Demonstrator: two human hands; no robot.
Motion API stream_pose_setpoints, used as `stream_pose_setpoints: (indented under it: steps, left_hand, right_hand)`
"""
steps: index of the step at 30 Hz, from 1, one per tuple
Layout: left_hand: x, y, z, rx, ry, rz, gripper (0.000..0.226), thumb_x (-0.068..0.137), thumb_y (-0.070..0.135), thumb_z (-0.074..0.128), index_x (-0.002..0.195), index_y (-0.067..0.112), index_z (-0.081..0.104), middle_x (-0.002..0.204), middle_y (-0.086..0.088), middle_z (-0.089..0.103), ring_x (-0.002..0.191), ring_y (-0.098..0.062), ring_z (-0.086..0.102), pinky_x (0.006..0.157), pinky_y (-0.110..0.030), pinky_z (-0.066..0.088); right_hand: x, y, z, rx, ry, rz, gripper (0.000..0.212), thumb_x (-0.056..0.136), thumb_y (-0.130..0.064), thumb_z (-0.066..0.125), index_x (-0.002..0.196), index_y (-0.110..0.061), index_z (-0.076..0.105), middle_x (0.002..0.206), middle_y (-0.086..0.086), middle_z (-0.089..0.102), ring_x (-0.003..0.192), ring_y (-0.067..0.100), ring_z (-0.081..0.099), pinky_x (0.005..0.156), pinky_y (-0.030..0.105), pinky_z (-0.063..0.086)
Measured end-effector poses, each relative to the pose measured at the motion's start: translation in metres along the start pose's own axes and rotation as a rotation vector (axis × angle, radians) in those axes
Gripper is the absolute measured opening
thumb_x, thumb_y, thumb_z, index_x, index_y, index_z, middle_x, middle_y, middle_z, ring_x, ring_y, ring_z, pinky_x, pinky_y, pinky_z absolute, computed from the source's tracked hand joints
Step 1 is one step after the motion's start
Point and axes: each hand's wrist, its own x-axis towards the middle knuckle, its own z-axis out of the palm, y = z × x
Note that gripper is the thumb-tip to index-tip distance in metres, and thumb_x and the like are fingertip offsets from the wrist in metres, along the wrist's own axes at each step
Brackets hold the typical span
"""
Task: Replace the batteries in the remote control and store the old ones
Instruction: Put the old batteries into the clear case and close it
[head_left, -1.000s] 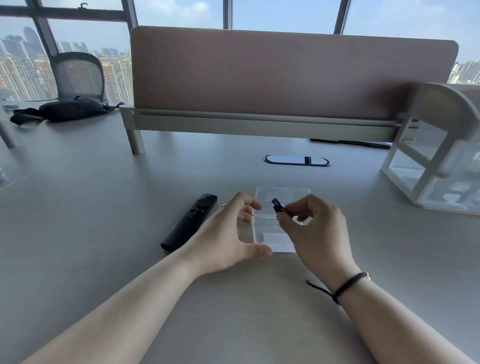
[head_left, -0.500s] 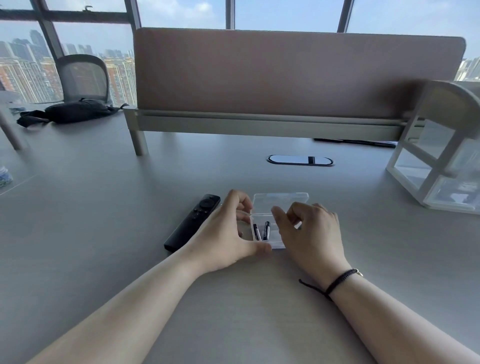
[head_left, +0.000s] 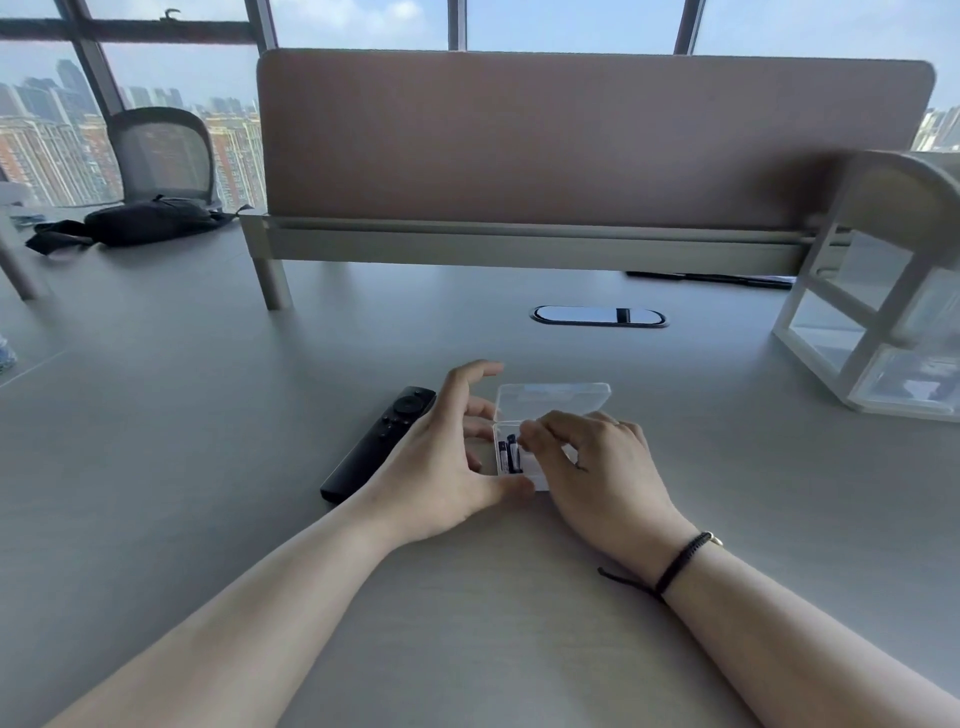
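**Old batteries going into the box**

Two small dark cylindrical batteries (head_left: 508, 456) are now lying in the clear plastic hinged box (head_left: 551, 399), where a second ago one was pinched aloft. The right hand (head_left: 597, 462) is curling empty-fingered over them; the left hand (head_left: 441, 457) is bracing the box, fingers spread. The slim black remote control (head_left: 379, 442) is resting just left.

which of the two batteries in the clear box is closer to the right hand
The battery on the right, right beside the right hand's fingertips. The other battery lies alongside it, nearer the left hand, in the clear box.
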Motion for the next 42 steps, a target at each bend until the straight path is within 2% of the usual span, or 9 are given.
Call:
stream_pose_setpoints:
  steps: [5, 10, 14, 17, 20, 25, 32, 37, 42]
  left_hand:
    - [-0.001, 0.003, -0.001, 0.017, -0.011, 0.017, 0.093, 0.065, 0.032, 0.091, 0.136, 0.051, 0.033, 0.121, 0.008, 0.055, 0.108, 0.0, 0.061, 0.078, -0.027, 0.056]
    - [-0.001, 0.004, 0.001, 0.002, -0.016, 0.028, 0.073, 0.069, 0.026, 0.089, 0.124, 0.036, 0.042, 0.117, 0.015, 0.059, 0.102, 0.002, 0.063, 0.076, -0.028, 0.054]
    - [-0.002, 0.004, -0.001, 0.029, -0.019, 0.014, 0.064, 0.07, 0.027, 0.088, 0.117, 0.034, 0.045, 0.116, 0.017, 0.06, 0.086, 0.009, 0.061, 0.074, -0.019, 0.051]
    - [-0.002, 0.002, -0.002, 0.074, -0.017, -0.024, 0.059, 0.069, 0.034, 0.087, 0.11, 0.042, 0.044, 0.119, 0.013, 0.062, 0.068, 0.001, 0.061, 0.077, -0.023, 0.052]
    - [-0.001, 0.001, -0.002, 0.118, -0.016, -0.045, 0.05, 0.072, 0.036, 0.084, 0.104, 0.042, 0.046, 0.119, 0.012, 0.064, 0.062, -0.006, 0.064, 0.072, -0.019, 0.049]
    - [-0.001, 0.001, -0.002, 0.118, 0.0, -0.029, 0.038, 0.073, 0.03, 0.084, 0.094, 0.037, 0.054, 0.114, 0.01, 0.067, 0.056, -0.005, 0.062, 0.067, -0.022, 0.05]
    - [-0.002, 0.001, 0.0, 0.051, 0.014, -0.021, 0.03, 0.07, 0.023, 0.085, 0.089, 0.031, 0.064, 0.109, 0.03, 0.065, 0.058, -0.018, 0.066, 0.07, -0.035, 0.057]
    - [0.001, -0.004, -0.001, 0.02, 0.0, 0.003, 0.025, 0.071, 0.024, 0.084, 0.089, 0.028, 0.067, 0.117, 0.013, 0.07, 0.078, -0.013, 0.073, 0.078, -0.039, 0.057]
    - [0.002, -0.007, 0.0, 0.029, 0.017, 0.021, 0.021, 0.071, 0.022, 0.084, 0.085, 0.027, 0.068, 0.111, 0.009, 0.072, 0.087, -0.01, 0.072, 0.079, -0.04, 0.057]
  right_hand:
    - [-0.001, -0.002, -0.002, 0.03, -0.035, 0.005, 0.055, 0.089, -0.058, 0.025, 0.082, -0.025, 0.069, 0.079, -0.006, 0.074, 0.086, 0.018, 0.063, 0.087, 0.038, 0.045]
    - [-0.005, -0.001, -0.003, 0.035, -0.042, 0.025, 0.052, 0.091, -0.054, 0.029, 0.081, -0.021, 0.069, 0.08, -0.004, 0.073, 0.085, 0.019, 0.063, 0.086, 0.037, 0.046]
    - [-0.006, -0.002, -0.012, 0.173, 0.128, 0.088, 0.043, 0.095, -0.043, 0.047, 0.067, -0.019, 0.069, 0.068, -0.012, 0.072, 0.072, 0.011, 0.064, 0.069, 0.03, 0.045]
    - [-0.004, -0.002, -0.021, 0.229, 0.315, 0.156, 0.053, 0.095, -0.041, 0.048, 0.053, -0.008, 0.051, 0.046, -0.002, 0.055, 0.048, 0.017, 0.051, 0.051, 0.034, 0.038]
    - [-0.001, 0.002, -0.026, 0.278, 0.404, 0.216, 0.052, 0.095, -0.039, 0.053, 0.056, -0.013, 0.03, 0.048, -0.002, 0.03, 0.048, 0.016, 0.027, 0.047, 0.032, 0.025]
    - [-0.001, 0.014, -0.02, 0.191, 0.081, 0.32, 0.012, 0.082, -0.045, 0.069, 0.09, -0.036, 0.066, 0.097, -0.01, 0.056, 0.078, 0.005, 0.057, 0.065, 0.023, 0.04]
    - [-0.002, 0.01, -0.023, 0.152, -0.091, 0.23, 0.028, 0.083, -0.05, 0.067, 0.108, -0.038, 0.069, 0.114, -0.016, 0.06, 0.103, 0.005, 0.056, 0.083, 0.024, 0.042]
    - [0.0, 0.011, -0.025, 0.135, -0.144, 0.205, 0.033, 0.084, -0.053, 0.063, 0.112, -0.038, 0.069, 0.111, -0.015, 0.066, 0.101, 0.01, 0.061, 0.089, 0.033, 0.048]
    - [-0.001, 0.009, -0.022, -0.019, -0.177, 0.118, 0.032, 0.093, -0.05, 0.051, 0.121, -0.042, 0.065, 0.129, -0.017, 0.06, 0.118, 0.013, 0.055, 0.098, 0.038, 0.044]
